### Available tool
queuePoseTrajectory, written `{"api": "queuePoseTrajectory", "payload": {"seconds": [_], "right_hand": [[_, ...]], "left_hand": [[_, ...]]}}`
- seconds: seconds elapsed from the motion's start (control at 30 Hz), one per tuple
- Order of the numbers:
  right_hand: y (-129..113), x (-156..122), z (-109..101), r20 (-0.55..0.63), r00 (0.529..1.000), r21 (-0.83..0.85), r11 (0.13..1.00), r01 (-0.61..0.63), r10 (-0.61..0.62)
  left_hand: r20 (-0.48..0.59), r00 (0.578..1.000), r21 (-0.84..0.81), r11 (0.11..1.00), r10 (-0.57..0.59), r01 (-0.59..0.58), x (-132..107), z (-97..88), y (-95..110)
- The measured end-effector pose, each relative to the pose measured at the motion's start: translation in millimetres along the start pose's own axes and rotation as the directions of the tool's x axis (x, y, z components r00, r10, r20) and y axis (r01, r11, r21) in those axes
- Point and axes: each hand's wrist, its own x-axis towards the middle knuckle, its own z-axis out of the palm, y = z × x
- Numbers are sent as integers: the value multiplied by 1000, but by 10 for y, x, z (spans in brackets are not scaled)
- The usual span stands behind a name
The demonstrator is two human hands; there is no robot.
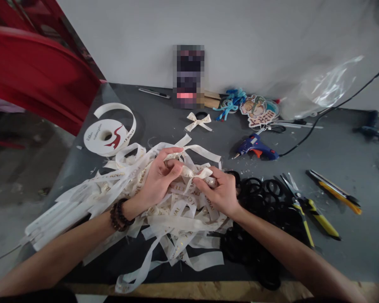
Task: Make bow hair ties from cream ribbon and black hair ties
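I see the pile of cream ribbon strips [177,223] spread mid-table. Above it, my left hand [158,179] curls nearly closed, pinching a folded ribbon piece [192,171]. My right hand [221,193], at its 3 o'clock, pinches the other end. The piece is cream, gold-lettered, looped between both hands.

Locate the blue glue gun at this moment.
In the head view, the glue gun lies right of centre on the grey table, beyond the right hand, between the black rings and the cartoon cutout.
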Motion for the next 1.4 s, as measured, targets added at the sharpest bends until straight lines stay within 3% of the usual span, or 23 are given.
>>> {"api": "queuePoseTrajectory", "payload": {"seconds": [0.1, 0.2, 0.33, 0.53, 0.73, 0.87, 1.03, 1.23, 1.4], "right_hand": [[12, -2, -8, 17, 1000, 30, 1000, -2, 2], [12, -18, -38, 35, 998, 47, 998, 42, -44], [21, -40, -49, -54, 995, 56, 995, 88, -85], [39, -48, 7, -115, 989, 38, 995, 93, -88], [55, -43, -2, -89, 996, 82, 996, 34, -27], [54, -46, -15, -71, 997, 105, 994, 9, -2], [30, -51, -23, -83, 995, 12, 998, 59, -58], [81, -25, -15, -164, 987, 122, 992, 23, -2], [81, -49, -7, -162, 980, 10, 993, 117, -114]], "left_hand": [[101, 995, 84, 996, -17, 9, -2, 27, 43], [50, 998, 213, 977, -36, 24, -14, 68, 95], [-43, 999, 227, 973, -33, 42, -30, 102, 135], [95, 995, 297, 955, -42, 12, -47, 101, 154], [52, 998, 404, 915, -21, -2, -45, 117, 158], [64, 998, 332, 943, 9, -30, -40, 139, 145], [130, 991, 322, 946, -23, -20, -26, 115, 139], [230, 967, 352, 936, -112, 24, -35, 76, 128], [275, 947, 245, 964, -168, 100, -37, 68, 130]]}}
